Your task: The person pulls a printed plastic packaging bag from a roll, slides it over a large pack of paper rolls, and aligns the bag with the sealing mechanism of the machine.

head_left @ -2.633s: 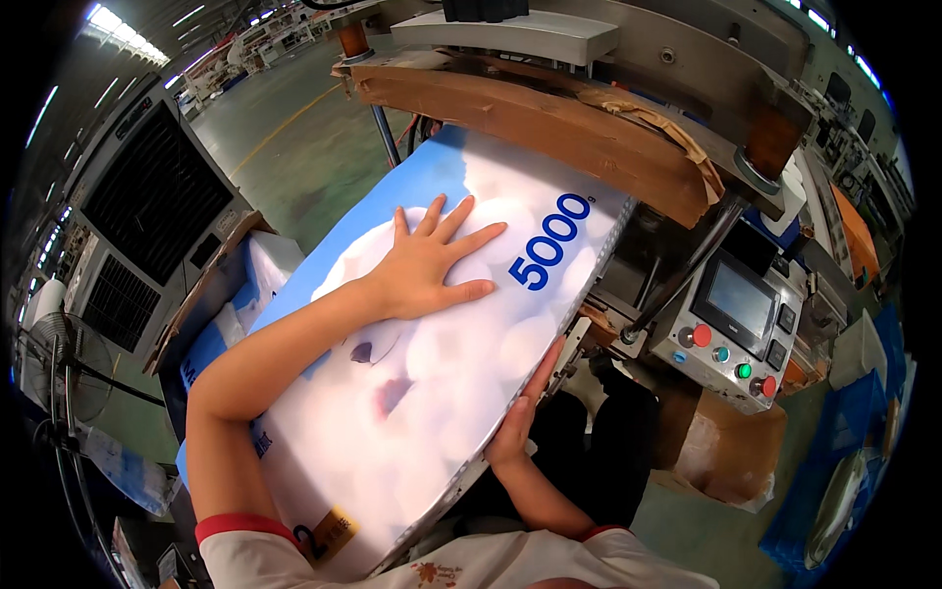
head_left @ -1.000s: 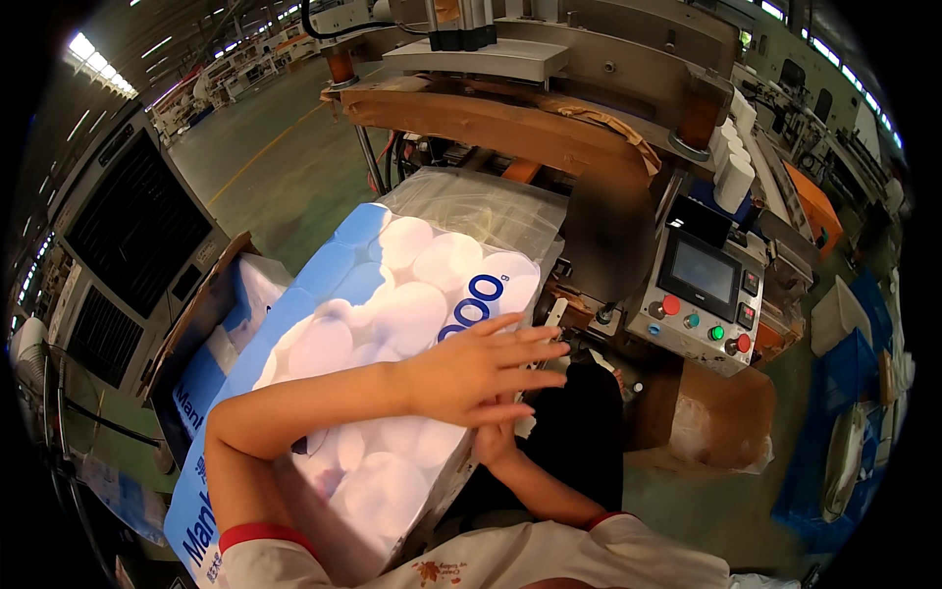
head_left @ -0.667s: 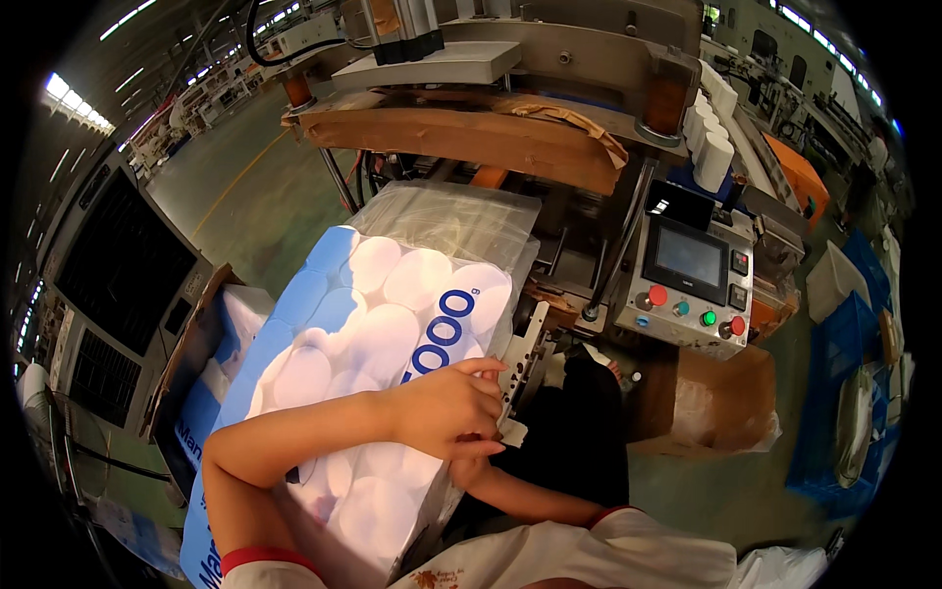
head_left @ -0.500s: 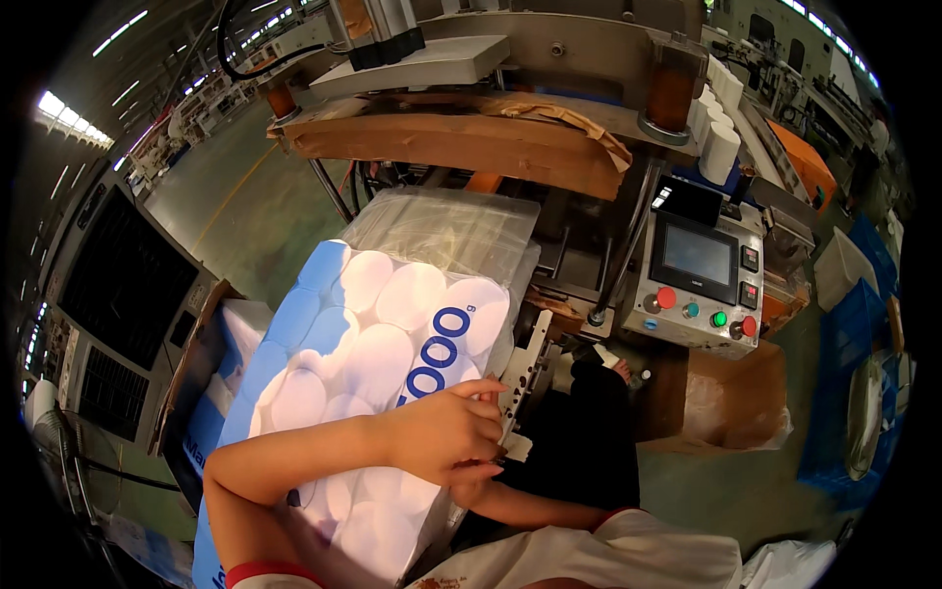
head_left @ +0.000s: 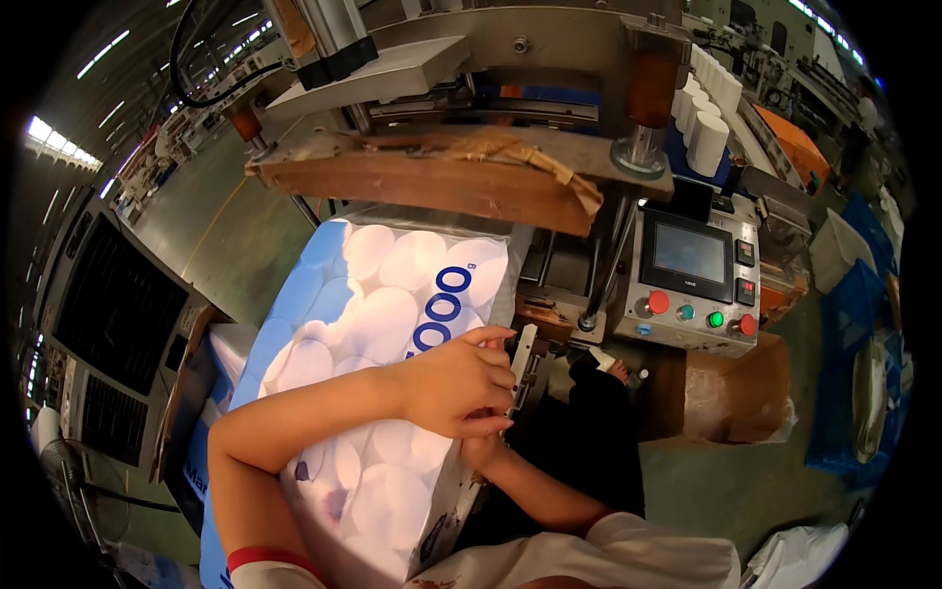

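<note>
A large plastic-wrapped pack of white rolls [head_left: 388,316], printed blue and white, lies lengthwise in front of me, its far end close to a brown-covered crossbar [head_left: 422,185]. Across the pack reaches my left arm. My left hand [head_left: 456,385] is at the pack's right edge, its fingers curled over that edge. Just below it, my right hand [head_left: 481,454] sits against the pack's right side, with its fingers mostly hidden. Beside the hands runs a slotted metal rail [head_left: 526,355]. Clear film at the pack's far end is mostly covered by the crossbar.
A control panel [head_left: 687,280] with screen and coloured buttons stands to the right, above an open cardboard box [head_left: 738,393]. White rolls [head_left: 707,145] stand at the far right. On the left are a vented grey unit [head_left: 108,314] and a carton [head_left: 182,393].
The pack has slid away from me, bringing its clear film end under the crossbar. Both hands have moved forward along its right edge. My view has shifted slightly.
</note>
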{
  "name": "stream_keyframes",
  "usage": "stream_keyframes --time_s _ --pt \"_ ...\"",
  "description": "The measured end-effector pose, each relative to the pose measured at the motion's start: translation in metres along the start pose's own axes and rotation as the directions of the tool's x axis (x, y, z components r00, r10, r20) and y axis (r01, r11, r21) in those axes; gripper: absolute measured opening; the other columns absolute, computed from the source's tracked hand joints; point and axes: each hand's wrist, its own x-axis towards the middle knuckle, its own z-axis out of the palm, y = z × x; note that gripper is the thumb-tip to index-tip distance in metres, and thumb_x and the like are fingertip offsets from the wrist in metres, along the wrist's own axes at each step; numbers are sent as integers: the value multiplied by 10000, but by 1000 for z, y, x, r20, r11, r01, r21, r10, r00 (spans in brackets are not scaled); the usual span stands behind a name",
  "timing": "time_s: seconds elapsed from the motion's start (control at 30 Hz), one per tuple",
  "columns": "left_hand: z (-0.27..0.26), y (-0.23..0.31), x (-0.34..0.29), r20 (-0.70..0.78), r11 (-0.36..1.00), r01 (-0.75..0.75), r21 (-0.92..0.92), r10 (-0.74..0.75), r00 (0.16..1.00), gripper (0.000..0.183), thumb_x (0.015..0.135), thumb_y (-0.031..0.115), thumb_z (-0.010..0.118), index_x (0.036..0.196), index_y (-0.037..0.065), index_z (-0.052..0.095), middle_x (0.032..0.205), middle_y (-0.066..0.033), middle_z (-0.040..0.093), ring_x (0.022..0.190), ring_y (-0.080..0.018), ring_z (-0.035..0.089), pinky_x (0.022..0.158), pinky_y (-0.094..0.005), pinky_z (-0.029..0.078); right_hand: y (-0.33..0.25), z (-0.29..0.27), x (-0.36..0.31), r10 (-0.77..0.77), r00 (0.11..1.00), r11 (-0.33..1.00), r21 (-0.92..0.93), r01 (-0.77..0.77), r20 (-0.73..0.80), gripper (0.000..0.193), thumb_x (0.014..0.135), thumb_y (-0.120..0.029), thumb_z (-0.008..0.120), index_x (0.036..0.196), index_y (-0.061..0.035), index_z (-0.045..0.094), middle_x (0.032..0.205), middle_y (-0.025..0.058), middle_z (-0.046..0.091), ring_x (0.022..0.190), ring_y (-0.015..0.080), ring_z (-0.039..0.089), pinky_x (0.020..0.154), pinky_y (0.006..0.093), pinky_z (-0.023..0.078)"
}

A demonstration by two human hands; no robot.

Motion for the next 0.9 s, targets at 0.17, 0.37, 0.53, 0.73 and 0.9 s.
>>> stream_keyframes --time_s 0.17,0.37,0.53,0.73,0.9 --pt "-1 3 -3 26 1000 -9 20 8 1000 178 847 257 632 753 111 668 767 -4 608 858 -203 591 1108 -500 270 6 3 8 -23 1000 1000 2 23 -17 621 1023 -335 379 1490 23 180 1553 216 166 1452 368 128 1171 460 109" --pt "-2 8 -6 -159 997 -62 -55 53 986 118 854 197 621 872 100 686 952 -38 654 1016 -231 603 1058 -481 348 -4 -21 15 -44 983 995 -81 59 181 591 1026 -307 349 1489 26 192 1566 211 128 1464 361 89 1175 437 93" --pt "-29 9 -25 -316 983 132 126 -86 945 175 860 152 588 1002 85 666 1095 -84 644 1101 -273 577 1030 -420 389 -42 -68 15 -14 997 973 -229 32 77 708 1003 -370 422 1488 58 135 1565 233 132 1465 393 72 1171 469 89" --pt "-82 -72 -156 -552 731 681 48 -549 628 373 970 276 505 1284 84 565 1437 -148 441 1313 -342 409 1085 -401 336 14 -167 -30 156 973 941 -274 -198 -170 645 1015 -389 415 1475 25 234 1521 221 269 1424 344 245 1155 395 187" --pt "-86 -138 -491 -663 -1 988 153 -741 102 551 1005 450 377 1328 21 506 1441 -244 398 1360 -421 321 1115 -436 292 57 -184 -50 222 957 823 -489 -287 -188 596 1021 -406 386 1441 13 324 1446 202 399 1375 333 337 1138 411 223"
